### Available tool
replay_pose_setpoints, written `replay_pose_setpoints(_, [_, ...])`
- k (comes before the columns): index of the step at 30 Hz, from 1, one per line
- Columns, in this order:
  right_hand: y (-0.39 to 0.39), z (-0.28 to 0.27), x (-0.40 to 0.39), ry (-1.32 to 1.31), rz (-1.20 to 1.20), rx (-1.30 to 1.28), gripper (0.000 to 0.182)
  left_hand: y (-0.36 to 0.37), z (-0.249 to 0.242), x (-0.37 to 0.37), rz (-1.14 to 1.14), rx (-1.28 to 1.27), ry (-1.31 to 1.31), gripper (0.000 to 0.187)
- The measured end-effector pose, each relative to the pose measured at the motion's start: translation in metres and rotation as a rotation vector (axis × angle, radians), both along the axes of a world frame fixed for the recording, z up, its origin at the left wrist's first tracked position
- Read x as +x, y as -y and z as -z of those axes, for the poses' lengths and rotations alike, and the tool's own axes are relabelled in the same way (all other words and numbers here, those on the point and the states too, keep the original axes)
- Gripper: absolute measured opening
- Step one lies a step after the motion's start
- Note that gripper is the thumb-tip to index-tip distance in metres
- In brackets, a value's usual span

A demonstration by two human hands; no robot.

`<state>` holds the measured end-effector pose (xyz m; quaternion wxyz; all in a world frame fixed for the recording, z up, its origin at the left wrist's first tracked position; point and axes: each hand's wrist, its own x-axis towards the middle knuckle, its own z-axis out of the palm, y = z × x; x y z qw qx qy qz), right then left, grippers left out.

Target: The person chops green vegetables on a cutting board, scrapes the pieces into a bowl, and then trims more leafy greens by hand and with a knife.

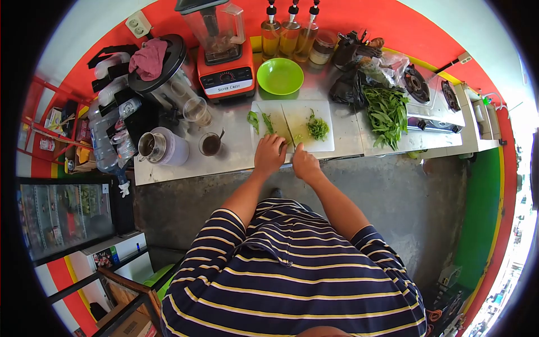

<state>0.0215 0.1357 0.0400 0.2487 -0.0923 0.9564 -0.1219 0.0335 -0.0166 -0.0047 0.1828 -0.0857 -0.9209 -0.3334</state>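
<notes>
A white cutting board (323,115) lies near the front edge of the metal counter. My right hand (306,164) is closed around the handle of a knife (286,121), whose blade points away from me across the board. Just left of the blade, my left hand (270,153) has its fingers curled down on the board over leafy greens (268,123); the part under the fingers is hidden. Another green leaf (253,120) lies at the board's left side. To the right of the knife sits a small pile of chopped greens (318,128), with a few bits near the blade.
Behind the board stands a green bowl (281,76), beside an orange blender (225,76) and several pump bottles (290,33). A glass of dark liquid (210,144) with a spoon is at left. Uncut greens (387,115) lie at right, by a gas stove (435,104).
</notes>
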Motion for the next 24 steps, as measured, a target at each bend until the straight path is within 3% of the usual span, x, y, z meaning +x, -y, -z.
replay_pose_setpoints(9, [0.0,-0.004,0.02,-0.004,-0.004,0.091,0.028,-0.001,0.003,-0.001,0.005,0.024,-0.025,0.016])
replay_pose_setpoints(24, [0.01,-0.006,-0.003,0.0,0.003,0.019,0.034,0.003,0.004,-0.003,0.007,0.056,-0.002,0.009])
